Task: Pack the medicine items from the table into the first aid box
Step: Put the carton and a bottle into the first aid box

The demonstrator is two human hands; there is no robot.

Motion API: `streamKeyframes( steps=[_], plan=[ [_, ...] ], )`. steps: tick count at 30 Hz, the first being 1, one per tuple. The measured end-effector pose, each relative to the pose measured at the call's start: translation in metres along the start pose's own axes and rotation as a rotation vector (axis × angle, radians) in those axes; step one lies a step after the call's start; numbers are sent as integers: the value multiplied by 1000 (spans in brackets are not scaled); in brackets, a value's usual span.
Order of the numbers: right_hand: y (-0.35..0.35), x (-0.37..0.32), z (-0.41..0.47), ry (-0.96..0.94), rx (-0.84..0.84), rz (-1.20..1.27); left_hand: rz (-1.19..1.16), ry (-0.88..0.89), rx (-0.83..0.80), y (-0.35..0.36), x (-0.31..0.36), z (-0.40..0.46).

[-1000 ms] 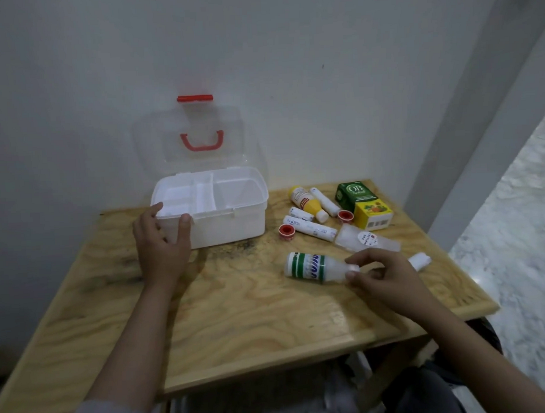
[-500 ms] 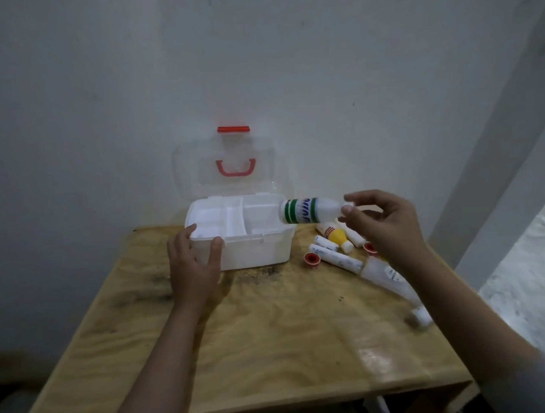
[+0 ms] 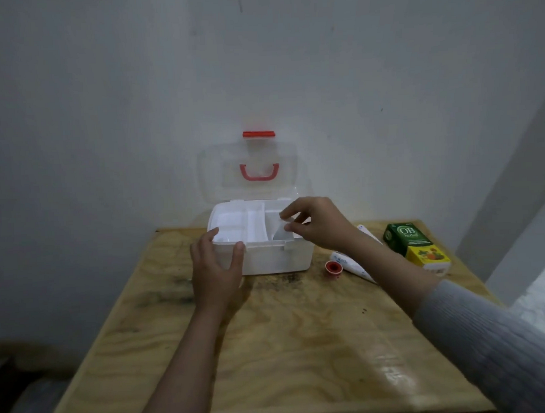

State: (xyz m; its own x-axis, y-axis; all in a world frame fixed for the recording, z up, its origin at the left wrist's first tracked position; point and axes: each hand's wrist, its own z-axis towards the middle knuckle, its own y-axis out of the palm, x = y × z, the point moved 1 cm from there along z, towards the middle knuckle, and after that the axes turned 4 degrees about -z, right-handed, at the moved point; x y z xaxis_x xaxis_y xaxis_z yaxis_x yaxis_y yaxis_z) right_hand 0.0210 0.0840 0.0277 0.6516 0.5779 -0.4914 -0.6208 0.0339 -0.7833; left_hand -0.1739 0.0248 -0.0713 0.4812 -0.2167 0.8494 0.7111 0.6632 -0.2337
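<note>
The white first aid box stands open at the table's back edge, its clear lid with a red handle leaning against the wall. My left hand grips the box's front left corner, thumb on the rim. Over the right compartment, my right hand pinches the top of a white bottle that tilts down into that compartment; its green label is hidden. On the table to the right lie a red cap, a white tube, another white tube and a green and yellow carton. My right forearm hides other items.
The wooden table reaches the grey wall at the back. Its right edge runs just past the carton, with a pale floor below. The box's left and middle compartments look bare.
My right hand lifted the green-labelled bottle off the table, carried it left to the box and now lowers it into the right compartment. My left hand has stayed on the box.
</note>
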Motion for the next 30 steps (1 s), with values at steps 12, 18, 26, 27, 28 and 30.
streamKeyframes(
  steps=[12, 18, 26, 27, 28, 30],
  plan=[
    [-15, 19, -47, 17, 267, 11, 2, 18, -17, 0, -4, 1],
    [-52, 69, -115, 306, 524, -173, -57, -2, -3, 1, -3, 1],
    [-73, 138, -159, 761, 346, -283, -44, -24, -13, -1, 3, 0],
    [-71, 140, -160, 764, 356, -265, -36, -27, -17, -1, 4, -1],
    [-70, 140, -161, 766, 369, -239, -29, -28, -22, -2, 5, -1],
    [-70, 141, -161, 764, 398, -188, -28, -33, -34, -3, 5, -2]
  ],
)
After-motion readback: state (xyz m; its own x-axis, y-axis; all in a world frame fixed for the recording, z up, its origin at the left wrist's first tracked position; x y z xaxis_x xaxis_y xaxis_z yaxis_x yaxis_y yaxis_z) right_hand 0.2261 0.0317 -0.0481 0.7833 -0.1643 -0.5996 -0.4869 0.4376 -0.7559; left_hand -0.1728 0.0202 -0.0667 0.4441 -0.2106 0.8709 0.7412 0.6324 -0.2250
